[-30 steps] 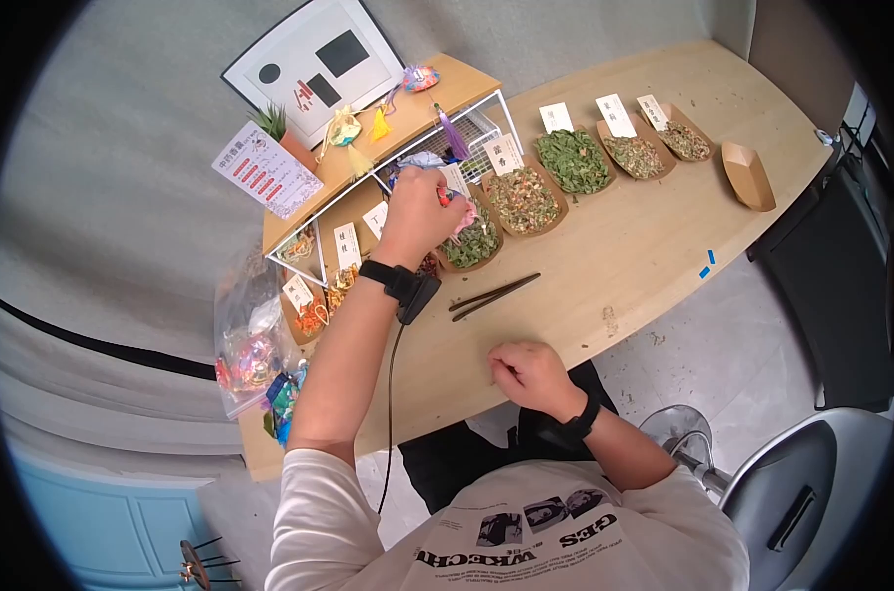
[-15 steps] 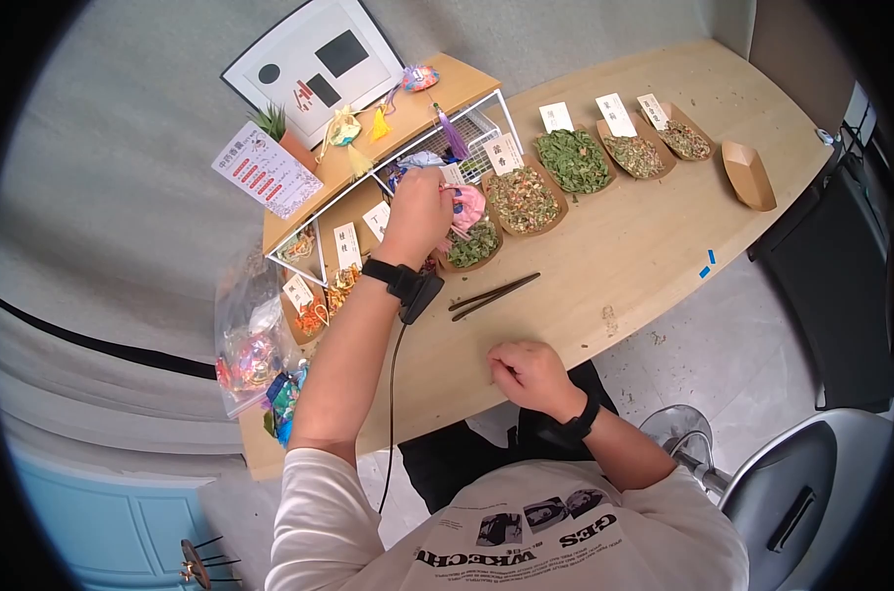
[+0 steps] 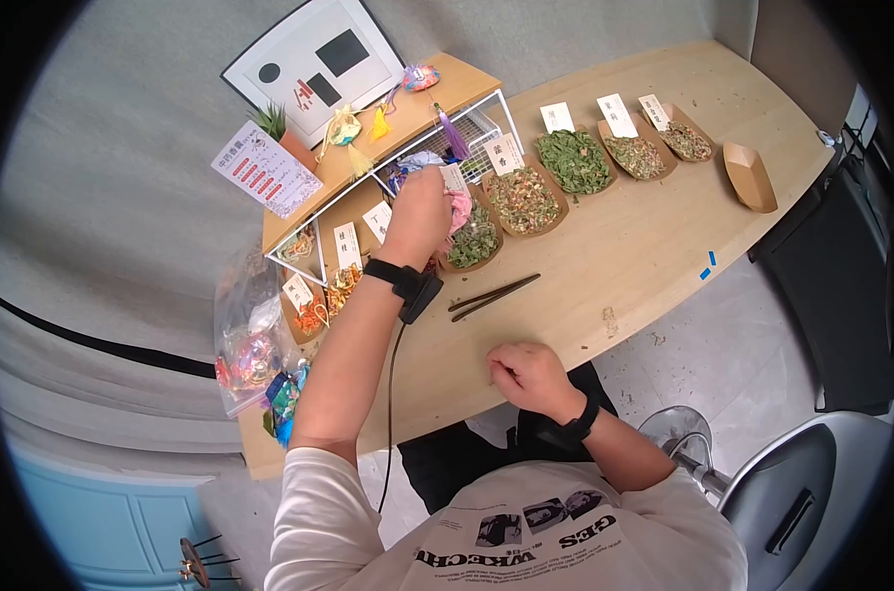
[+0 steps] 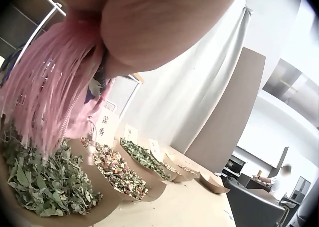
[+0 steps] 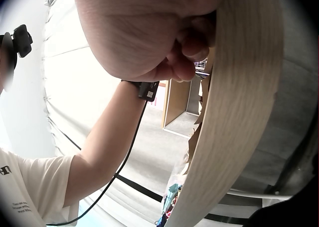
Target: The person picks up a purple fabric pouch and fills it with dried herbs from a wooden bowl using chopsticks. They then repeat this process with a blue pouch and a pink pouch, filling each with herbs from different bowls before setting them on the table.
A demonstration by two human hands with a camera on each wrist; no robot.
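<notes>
Near the shelf, the left hand (image 3: 417, 219) holds a pink pouch (image 3: 460, 209) above a paper tray of green leaves (image 3: 474, 244). In the left wrist view, a long pink tassel (image 4: 55, 82) hangs beneath the left hand (image 4: 164, 28) in front of the leaves (image 4: 47, 179); the fingertips are hidden. Down at the table's near edge, the right hand (image 3: 535, 377) rests with loosely curled fingers and nothing visible in them. The right wrist view shows the right hand (image 5: 144, 33) against the table edge (image 5: 239, 107), its fingers folded toward the palm.
Labelled trays of dried herbs (image 3: 528, 202) line the table, and one unlabelled tray (image 3: 748, 177) stands far right. Dark tweezers (image 3: 496, 297) lie in front. Behind are a wooden shelf (image 3: 471, 77) and a potted plant (image 3: 272, 123); a plastic bag (image 3: 250, 345) sits left.
The pink pouch has turned in the left hand: its broad face showed half a second ago, and now it hangs narrower beside the fingers. The right hand has not moved.
</notes>
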